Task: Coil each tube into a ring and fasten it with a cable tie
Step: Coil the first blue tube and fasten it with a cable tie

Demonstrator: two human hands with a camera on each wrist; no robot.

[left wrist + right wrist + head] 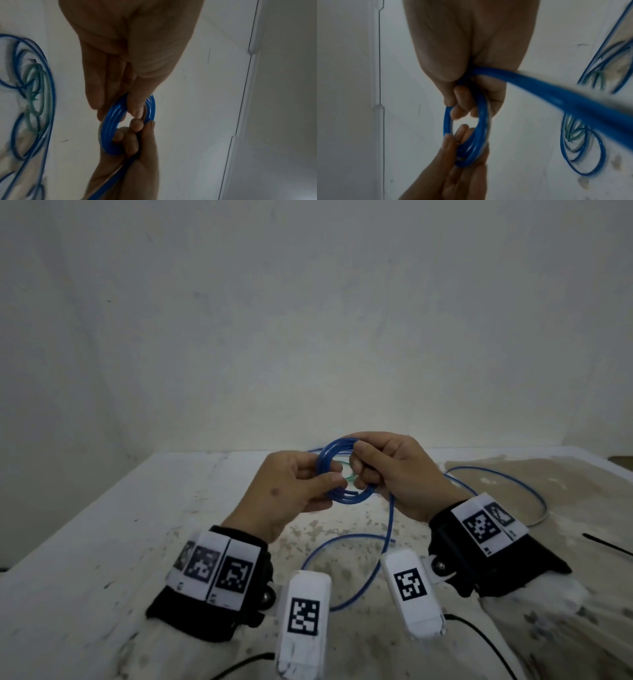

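So far, coil: I had the blue tube (337,474) wound into several turns, a small ring held up above the middle of the worktop (102,529).
Left hand: my left hand (291,491) pinched the ring's near-left side, thumb and fingers (137,109) clamped on the bundled turns.
Right hand: my right hand (397,474) gripped the opposite side, fingers (462,97) curled through the ring and closed on it.
Left to wind: a long tail ran from my right palm down to the worktop and looped toward its right edge, so I judged the coiling unfinished.
Fastening: no tie was on this ring yet; a black cable tie (608,544) lay near the right edge, untouched.
Other tubes: blue and green tubing (32,97) lay at the far edge; whether tied, I could not tell.
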